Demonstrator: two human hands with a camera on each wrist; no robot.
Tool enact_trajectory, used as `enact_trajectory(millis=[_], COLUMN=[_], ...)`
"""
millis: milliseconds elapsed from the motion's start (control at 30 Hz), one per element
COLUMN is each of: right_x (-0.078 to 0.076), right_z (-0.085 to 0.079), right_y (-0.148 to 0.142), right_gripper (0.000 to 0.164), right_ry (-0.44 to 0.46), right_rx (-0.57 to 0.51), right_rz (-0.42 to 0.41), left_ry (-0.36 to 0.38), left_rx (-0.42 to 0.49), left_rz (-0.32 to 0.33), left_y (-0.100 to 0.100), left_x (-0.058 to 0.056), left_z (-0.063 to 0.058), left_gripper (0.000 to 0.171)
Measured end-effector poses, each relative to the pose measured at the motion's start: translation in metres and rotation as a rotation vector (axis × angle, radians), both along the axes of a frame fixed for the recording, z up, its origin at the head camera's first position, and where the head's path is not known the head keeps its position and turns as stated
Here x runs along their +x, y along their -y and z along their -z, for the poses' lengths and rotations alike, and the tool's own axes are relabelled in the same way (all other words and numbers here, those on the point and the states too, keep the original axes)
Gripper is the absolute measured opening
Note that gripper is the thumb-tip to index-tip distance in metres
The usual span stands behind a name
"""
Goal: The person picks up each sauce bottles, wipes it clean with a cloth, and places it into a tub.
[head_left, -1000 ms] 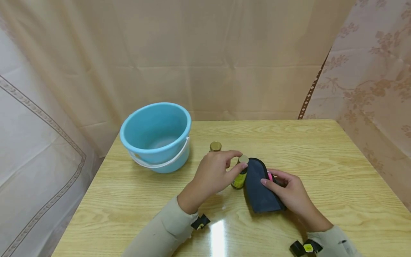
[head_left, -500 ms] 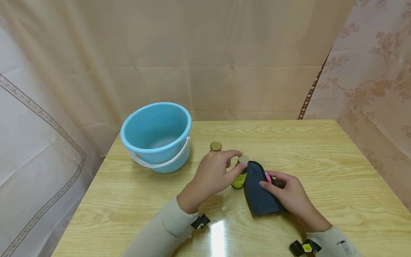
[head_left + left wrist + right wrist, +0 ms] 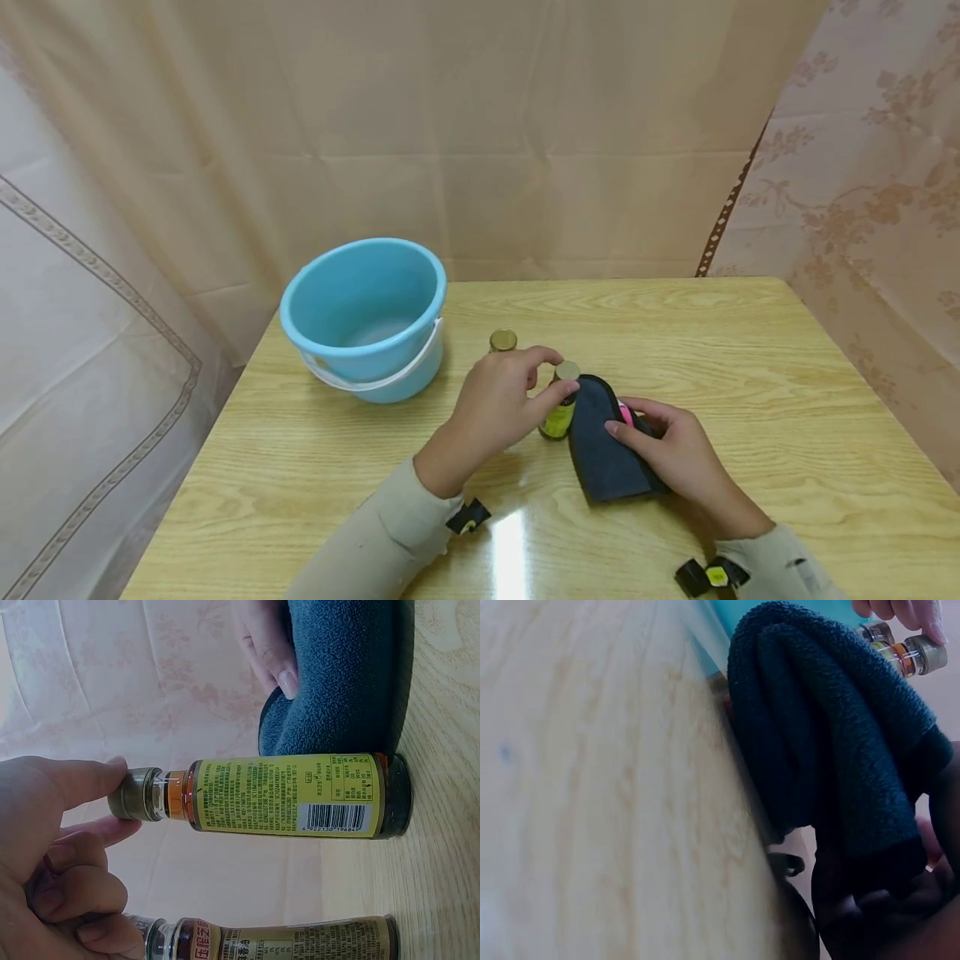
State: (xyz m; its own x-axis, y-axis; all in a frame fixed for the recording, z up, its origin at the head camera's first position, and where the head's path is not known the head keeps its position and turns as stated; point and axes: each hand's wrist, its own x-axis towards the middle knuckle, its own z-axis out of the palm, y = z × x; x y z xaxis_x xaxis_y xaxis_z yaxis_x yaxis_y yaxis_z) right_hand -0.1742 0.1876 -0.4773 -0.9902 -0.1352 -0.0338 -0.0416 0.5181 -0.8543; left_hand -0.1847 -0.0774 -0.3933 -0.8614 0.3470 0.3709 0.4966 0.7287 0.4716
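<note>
My left hand point(image 3: 498, 400) pinches the gold cap of a small glass bottle point(image 3: 289, 796) between thumb and forefinger. The bottle has a yellow-green label with a barcode and stands upright on the table. A second gold-capped bottle point(image 3: 300, 939), labelled in Chinese as sesame oil, stands close by, partly behind the left hand in the head view. My right hand point(image 3: 671, 446) grips a folded dark blue towel point(image 3: 603, 450) with its thumb on the near side. The towel lies right against the first bottle's side. A bit of pink point(image 3: 626, 414) shows at its edge by the fingers.
A light blue bucket point(image 3: 367, 364) with a white handle stands at the back left of the wooden table point(image 3: 787, 400). Beige curtains point(image 3: 480, 142) hang behind the table, and patterned cloth point(image 3: 885, 183) hangs at the right.
The towel's top has dropped slightly along the bottle, and the right hand has shifted a little to the left. The left hand keeps its pinch on the cap.
</note>
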Motion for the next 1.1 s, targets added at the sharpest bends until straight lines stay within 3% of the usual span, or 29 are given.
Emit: enact_trajectory(millis=[167,500,767,867,1100], right_x=[0.002,0.007,0.01,0.011,0.01], right_z=[-0.002,-0.012,-0.013,-0.013,-0.011], right_y=[0.002,0.0,0.001,0.002,0.002], right_gripper=[0.048,0.045,0.035,0.034,0.036], right_ry=[0.016,-0.031,-0.142,-0.177,-0.13], right_rx=[-0.127,-0.357,-0.589,-0.621,-0.589], right_rz=[-0.006,0.062,0.062,0.059,0.016], left_ry=[0.008,-0.003,0.006,0.007,0.003], left_rx=[-0.002,0.001,-0.006,-0.008,-0.018], left_rz=[0.008,0.025,0.051,0.062,0.064], left_y=[0.001,0.002,0.002,0.001,0.001], left_x=[0.0,0.0,0.0,0.0,-0.001], left_z=[-0.001,-0.001,-0.001,-0.001,-0.001], left_gripper=[0.041,0.039,0.037,0.037,0.038])
